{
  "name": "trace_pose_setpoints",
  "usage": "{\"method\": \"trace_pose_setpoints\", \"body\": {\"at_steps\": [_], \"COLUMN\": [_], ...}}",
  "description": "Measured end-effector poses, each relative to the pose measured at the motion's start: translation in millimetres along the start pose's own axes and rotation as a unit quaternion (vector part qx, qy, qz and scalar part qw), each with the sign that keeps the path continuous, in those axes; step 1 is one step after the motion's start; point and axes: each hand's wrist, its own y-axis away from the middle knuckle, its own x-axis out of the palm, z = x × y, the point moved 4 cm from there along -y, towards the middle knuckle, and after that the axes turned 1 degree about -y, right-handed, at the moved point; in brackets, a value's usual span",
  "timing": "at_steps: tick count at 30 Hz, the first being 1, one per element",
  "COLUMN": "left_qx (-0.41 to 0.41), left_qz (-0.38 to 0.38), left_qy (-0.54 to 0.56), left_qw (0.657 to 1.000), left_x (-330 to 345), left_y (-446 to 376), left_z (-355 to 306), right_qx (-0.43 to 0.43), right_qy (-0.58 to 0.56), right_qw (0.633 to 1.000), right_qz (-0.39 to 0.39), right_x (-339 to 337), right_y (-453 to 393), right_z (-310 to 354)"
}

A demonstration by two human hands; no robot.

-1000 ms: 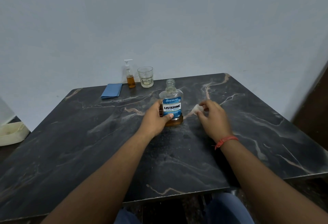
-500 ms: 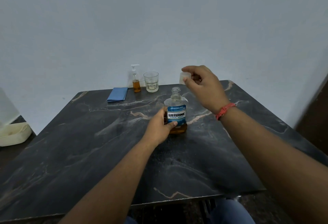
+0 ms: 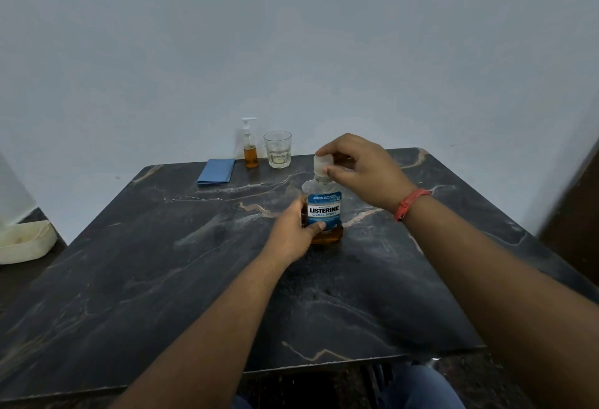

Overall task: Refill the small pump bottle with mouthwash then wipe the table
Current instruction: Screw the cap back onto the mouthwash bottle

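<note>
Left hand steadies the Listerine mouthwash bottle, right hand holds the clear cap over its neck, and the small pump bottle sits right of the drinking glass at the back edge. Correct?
One error: in the head view the small pump bottle with amber liquid stands left of the clear drinking glass, not right. The rest holds: the left hand grips the blue-labelled Listerine mouthwash bottle, and the right hand holds the clear cap over its neck.
</note>
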Motion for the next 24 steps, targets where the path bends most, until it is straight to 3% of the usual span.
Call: {"method": "trace_pose_setpoints", "body": {"at_steps": [19, 24], "left_qx": [-0.014, -0.022], "left_qz": [0.001, 0.005], "left_qy": [0.013, 0.017], "left_qw": [1.000, 1.000], "left_x": [2, 3], "left_y": [-1, -1], "left_z": [2, 1], "right_qx": [0.073, 0.083], "right_qy": [0.119, 0.141], "right_qw": [0.990, 0.983], "right_qz": [0.017, 0.080], "right_x": [14, 13], "right_y": [-12, -15], "right_z": [11, 11]}}
